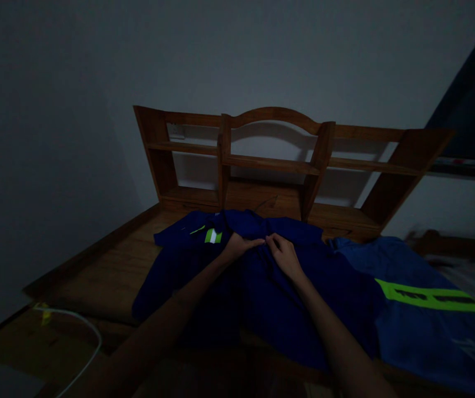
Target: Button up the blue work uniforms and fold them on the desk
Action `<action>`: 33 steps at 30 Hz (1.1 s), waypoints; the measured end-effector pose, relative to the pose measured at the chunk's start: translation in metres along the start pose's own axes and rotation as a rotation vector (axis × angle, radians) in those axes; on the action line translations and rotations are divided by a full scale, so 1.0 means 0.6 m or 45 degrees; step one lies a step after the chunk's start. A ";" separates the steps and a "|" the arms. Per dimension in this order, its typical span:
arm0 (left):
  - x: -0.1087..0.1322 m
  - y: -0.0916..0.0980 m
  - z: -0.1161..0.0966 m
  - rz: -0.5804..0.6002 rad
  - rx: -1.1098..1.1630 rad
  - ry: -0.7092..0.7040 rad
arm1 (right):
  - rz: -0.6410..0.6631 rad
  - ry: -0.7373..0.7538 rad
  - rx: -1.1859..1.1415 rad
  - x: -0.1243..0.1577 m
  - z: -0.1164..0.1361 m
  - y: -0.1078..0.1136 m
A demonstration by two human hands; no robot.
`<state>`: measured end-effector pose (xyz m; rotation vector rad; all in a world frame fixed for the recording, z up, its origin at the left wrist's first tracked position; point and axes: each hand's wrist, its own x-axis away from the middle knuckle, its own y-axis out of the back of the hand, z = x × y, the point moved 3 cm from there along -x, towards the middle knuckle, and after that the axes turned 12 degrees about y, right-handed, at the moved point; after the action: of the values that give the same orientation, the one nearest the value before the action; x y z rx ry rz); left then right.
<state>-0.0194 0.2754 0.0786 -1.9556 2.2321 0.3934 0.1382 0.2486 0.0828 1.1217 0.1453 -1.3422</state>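
Note:
A dark blue work jacket (295,309) lies spread on a wooden desk, its collar end toward the back. A green and white reflective patch (213,236) shows on its left chest area. My left hand (237,247) is closed at the jacket's front opening, thumb and fingers pinching the cloth. Close by on the right, my right hand (283,254) also pinches the front edge, with the fingertips of both hands almost meeting. Dim light hides any button or other fastening between them.
A wooden shelf unit (270,162) stands along the back of the desk (96,282), against the wall. Another blue garment (420,337) with a bright green band lies at the right. A white cable (90,323) curves over the left front edge.

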 end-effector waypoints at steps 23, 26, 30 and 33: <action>0.001 0.007 0.022 -0.251 -0.409 -0.046 | -0.051 -0.055 0.085 0.006 -0.005 -0.003; -0.002 0.008 0.030 -0.292 -0.431 -0.024 | -0.088 -0.084 0.072 0.007 -0.006 0.001; -0.007 0.008 0.039 -0.308 -0.520 -0.015 | -0.162 -0.134 0.092 0.009 -0.009 0.009; -0.007 0.008 0.037 -0.296 -0.547 -0.031 | -0.191 -0.154 0.120 0.009 -0.010 0.013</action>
<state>-0.0246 0.2866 0.0589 -2.3641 1.9951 0.9194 0.1494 0.2478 0.0803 1.1223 0.0795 -1.5599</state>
